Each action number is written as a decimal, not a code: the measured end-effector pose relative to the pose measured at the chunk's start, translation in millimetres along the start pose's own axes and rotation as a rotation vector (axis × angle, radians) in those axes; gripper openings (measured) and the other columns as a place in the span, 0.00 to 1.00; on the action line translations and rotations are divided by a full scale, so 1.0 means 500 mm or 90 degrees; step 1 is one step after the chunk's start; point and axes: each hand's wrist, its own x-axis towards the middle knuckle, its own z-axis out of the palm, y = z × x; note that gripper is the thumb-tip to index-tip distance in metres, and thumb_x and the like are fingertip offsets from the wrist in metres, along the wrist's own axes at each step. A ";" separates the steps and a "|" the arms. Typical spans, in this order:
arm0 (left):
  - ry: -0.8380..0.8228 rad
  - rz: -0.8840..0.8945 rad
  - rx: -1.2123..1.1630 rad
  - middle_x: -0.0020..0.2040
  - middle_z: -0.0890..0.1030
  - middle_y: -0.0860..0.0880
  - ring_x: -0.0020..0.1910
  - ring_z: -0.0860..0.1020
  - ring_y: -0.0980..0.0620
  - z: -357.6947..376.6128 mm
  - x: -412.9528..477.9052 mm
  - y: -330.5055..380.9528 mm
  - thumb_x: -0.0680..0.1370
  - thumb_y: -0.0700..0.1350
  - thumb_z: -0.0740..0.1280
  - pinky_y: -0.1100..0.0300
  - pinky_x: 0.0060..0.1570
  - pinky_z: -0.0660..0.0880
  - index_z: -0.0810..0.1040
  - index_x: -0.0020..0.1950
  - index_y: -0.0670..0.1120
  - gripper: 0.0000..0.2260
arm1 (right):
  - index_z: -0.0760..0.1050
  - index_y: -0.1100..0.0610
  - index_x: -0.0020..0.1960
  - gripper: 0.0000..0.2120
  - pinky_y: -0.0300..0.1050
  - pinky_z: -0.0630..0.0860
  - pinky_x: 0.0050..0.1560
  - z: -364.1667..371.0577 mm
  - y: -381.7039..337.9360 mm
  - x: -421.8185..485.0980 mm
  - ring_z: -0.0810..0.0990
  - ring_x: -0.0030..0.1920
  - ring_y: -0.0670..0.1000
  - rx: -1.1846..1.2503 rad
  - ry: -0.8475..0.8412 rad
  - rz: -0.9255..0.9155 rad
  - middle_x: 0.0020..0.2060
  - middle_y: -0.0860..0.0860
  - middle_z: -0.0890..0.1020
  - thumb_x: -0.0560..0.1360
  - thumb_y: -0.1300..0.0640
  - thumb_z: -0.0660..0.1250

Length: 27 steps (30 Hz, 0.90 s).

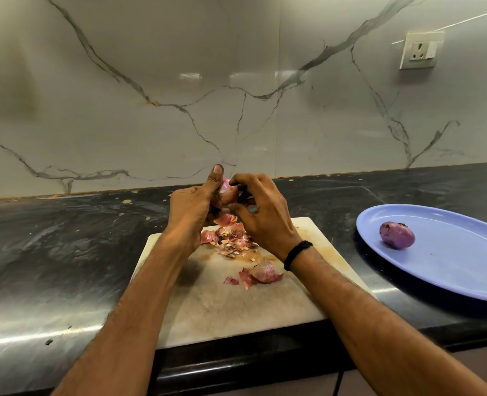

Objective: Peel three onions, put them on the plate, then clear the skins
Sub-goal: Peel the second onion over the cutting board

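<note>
A small red onion point(228, 192) is held in the air above the far edge of the pale cutting board point(222, 307). My left hand point(192, 208) grips it from the left with the thumb raised. My right hand point(261, 211) pinches it from the right, fingertips on its skin. A loose pink skin point(225, 220) hangs just under the onion. A heap of onion skins point(231, 238) lies on the board below my hands, and a larger skin piece point(262, 272) lies nearer me. One peeled purple onion point(397, 235) rests on the blue plate point(465, 270) at the right.
The board sits on a dark stone counter point(65, 252) whose front edge runs close to me. A marble-patterned wall point(236, 95) rises behind the counter, with a white socket point(420, 51) at the upper right. Small skin crumbs dot the counter's back edge.
</note>
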 end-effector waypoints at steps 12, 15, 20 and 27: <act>0.015 0.002 0.041 0.42 0.86 0.40 0.43 0.86 0.40 -0.003 0.003 -0.006 0.70 0.63 0.74 0.44 0.50 0.84 0.83 0.44 0.40 0.25 | 0.74 0.60 0.58 0.14 0.30 0.73 0.47 -0.004 0.002 0.001 0.77 0.45 0.52 -0.038 -0.021 -0.029 0.49 0.56 0.76 0.74 0.63 0.71; 0.016 -0.002 0.042 0.41 0.86 0.41 0.41 0.86 0.43 -0.001 0.005 -0.008 0.70 0.62 0.74 0.47 0.49 0.84 0.83 0.44 0.41 0.23 | 0.75 0.61 0.55 0.11 0.32 0.73 0.45 -0.004 0.004 0.000 0.76 0.44 0.51 -0.050 -0.022 -0.030 0.48 0.56 0.76 0.74 0.63 0.71; 0.037 -0.005 0.010 0.39 0.86 0.42 0.36 0.86 0.47 -0.002 0.006 -0.004 0.71 0.62 0.74 0.55 0.38 0.83 0.83 0.46 0.40 0.24 | 0.75 0.62 0.48 0.04 0.28 0.69 0.44 0.003 0.002 -0.003 0.73 0.43 0.48 -0.055 0.009 -0.026 0.46 0.56 0.77 0.75 0.65 0.69; 0.036 0.013 0.025 0.39 0.86 0.44 0.38 0.86 0.46 -0.004 0.005 -0.006 0.69 0.62 0.74 0.48 0.45 0.84 0.83 0.44 0.42 0.23 | 0.73 0.59 0.60 0.15 0.29 0.72 0.47 0.001 -0.002 -0.002 0.77 0.46 0.51 -0.040 -0.016 -0.020 0.49 0.56 0.76 0.74 0.63 0.70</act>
